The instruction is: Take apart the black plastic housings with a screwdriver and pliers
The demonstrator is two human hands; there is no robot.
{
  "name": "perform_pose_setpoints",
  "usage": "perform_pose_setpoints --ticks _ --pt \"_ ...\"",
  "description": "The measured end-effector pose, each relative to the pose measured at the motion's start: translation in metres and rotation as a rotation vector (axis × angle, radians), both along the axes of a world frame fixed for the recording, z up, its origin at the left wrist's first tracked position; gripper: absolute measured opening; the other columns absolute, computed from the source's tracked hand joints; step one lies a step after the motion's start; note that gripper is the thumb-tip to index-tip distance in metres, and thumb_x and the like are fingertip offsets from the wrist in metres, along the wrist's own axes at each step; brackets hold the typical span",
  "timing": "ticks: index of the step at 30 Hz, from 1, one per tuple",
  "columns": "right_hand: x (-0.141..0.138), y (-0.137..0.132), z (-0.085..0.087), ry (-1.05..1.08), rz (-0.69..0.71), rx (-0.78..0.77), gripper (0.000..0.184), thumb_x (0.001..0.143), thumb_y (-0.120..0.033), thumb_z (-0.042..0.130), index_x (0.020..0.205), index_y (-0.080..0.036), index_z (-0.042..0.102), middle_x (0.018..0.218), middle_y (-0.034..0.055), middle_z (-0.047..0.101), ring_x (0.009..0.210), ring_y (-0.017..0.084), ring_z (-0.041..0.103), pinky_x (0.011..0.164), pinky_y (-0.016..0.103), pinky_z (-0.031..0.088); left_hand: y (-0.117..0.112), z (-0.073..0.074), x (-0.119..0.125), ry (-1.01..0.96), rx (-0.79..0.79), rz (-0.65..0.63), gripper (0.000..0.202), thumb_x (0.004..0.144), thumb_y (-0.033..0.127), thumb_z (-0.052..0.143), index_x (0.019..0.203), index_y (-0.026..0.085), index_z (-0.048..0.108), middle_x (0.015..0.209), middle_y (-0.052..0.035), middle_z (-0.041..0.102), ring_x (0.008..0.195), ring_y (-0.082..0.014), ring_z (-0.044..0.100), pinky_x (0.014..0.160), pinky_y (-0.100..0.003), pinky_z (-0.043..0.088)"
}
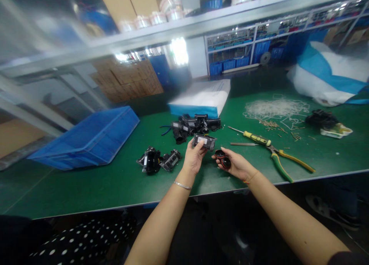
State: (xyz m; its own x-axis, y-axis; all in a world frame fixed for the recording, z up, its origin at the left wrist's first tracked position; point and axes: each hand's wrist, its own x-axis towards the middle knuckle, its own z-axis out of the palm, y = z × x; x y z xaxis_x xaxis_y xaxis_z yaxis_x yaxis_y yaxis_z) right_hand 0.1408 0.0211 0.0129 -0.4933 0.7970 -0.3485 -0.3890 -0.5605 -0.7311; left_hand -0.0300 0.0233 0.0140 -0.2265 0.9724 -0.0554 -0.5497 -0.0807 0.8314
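Observation:
My left hand (196,157) grips a black rectangular plastic housing (208,143) with a white label, thumb on top. Close to its right, my right hand (235,164) is closed around black round caps (225,163) with red rings. The two hands are apart, both above the green table (121,184). Just beyond the left hand lies a pile of black plastic housings (187,125), some with white labels. Left of that hand sit more black housings (151,160), wrapped partly in what looks like clear film.
A blue bin (86,138) stands at the left. Right of my hands lie a screwdriver (253,137), a thin metal rod (243,144) and green-yellow pliers (281,165). Behind them are brass screws (269,124) and clear plastic loops (273,108). A white-blue package (201,96) lies at the back.

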Motion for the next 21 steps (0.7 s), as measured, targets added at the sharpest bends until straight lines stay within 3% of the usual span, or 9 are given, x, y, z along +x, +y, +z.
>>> perform_pose_setpoints --ticks 4,8,12,14,16,18,21 --pt "0.010 -0.007 0.000 0.059 -0.014 -0.055 0.028 0.094 -0.040 0.045 0.104 -0.018 0.059 0.105 0.0103 0.070 0.093 0.018 0.069 0.081 0.034 0.057 0.006 -0.015 -0.005 -0.005 -0.059 0.123 0.062 0.061 0.024 0.084 0.112 0.024 0.048 0.103 -0.0029 0.065 0.086 -0.0169 0.067 0.084 -0.037 0.052" --pt "0.014 -0.009 0.008 0.142 -0.029 -0.174 0.023 0.093 -0.033 0.045 0.107 -0.018 0.056 0.114 0.0142 0.067 0.110 0.025 0.064 0.092 0.047 0.053 0.010 -0.029 -0.008 0.014 -0.088 0.197 0.064 0.058 0.023 0.084 0.110 0.022 0.047 0.106 -0.0056 0.062 0.090 -0.0180 0.065 0.084 -0.038 0.052" --pt "-0.007 -0.005 0.045 0.187 0.004 -0.192 0.031 0.092 -0.034 0.042 0.116 -0.019 0.054 0.127 0.0157 0.061 0.117 0.028 0.059 0.095 0.048 0.053 0.009 -0.043 -0.008 0.075 -0.070 0.223 0.066 0.055 0.026 0.085 0.109 0.020 0.048 0.106 -0.0097 0.063 0.092 -0.0217 0.063 0.086 -0.042 0.050" --pt "-0.026 -0.004 0.067 0.183 0.049 -0.166 0.039 0.092 -0.039 0.040 0.122 -0.018 0.052 0.131 0.0172 0.058 0.119 0.029 0.057 0.095 0.047 0.053 0.009 -0.052 -0.008 0.144 -0.024 0.228 0.071 0.053 0.029 0.086 0.112 0.020 0.047 0.107 -0.0105 0.063 0.096 -0.0218 0.062 0.093 -0.042 0.046" --pt "-0.043 -0.005 0.079 0.151 0.100 -0.146 0.044 0.091 -0.040 0.040 0.126 -0.016 0.051 0.131 0.0185 0.058 0.119 0.030 0.057 0.094 0.047 0.054 0.012 -0.060 -0.009 0.188 0.017 0.228 0.078 0.051 0.034 0.087 0.116 0.020 0.046 0.112 -0.0119 0.062 0.102 -0.0224 0.060 0.100 -0.040 0.041" --pt "-0.053 -0.008 0.074 0.098 0.143 -0.131 0.045 0.091 -0.039 0.040 0.127 -0.016 0.052 0.129 0.0179 0.059 0.117 0.031 0.059 0.092 0.048 0.056 0.019 -0.065 -0.011 0.151 0.036 0.164 0.077 0.052 0.047 0.084 0.115 0.019 0.049 0.112 -0.0125 0.061 0.105 -0.0233 0.059 0.102 -0.039 0.039" --pt "-0.060 -0.012 0.046 0.031 0.174 -0.115 0.040 0.089 -0.039 0.042 0.123 -0.023 0.056 0.125 0.0140 0.063 0.112 0.031 0.062 0.089 0.050 0.058 0.027 -0.065 -0.011 0.070 0.048 0.012 0.067 0.064 0.074 0.060 0.098 0.017 0.060 0.097 -0.0157 0.063 0.098 -0.0258 0.063 0.089 -0.039 0.046"
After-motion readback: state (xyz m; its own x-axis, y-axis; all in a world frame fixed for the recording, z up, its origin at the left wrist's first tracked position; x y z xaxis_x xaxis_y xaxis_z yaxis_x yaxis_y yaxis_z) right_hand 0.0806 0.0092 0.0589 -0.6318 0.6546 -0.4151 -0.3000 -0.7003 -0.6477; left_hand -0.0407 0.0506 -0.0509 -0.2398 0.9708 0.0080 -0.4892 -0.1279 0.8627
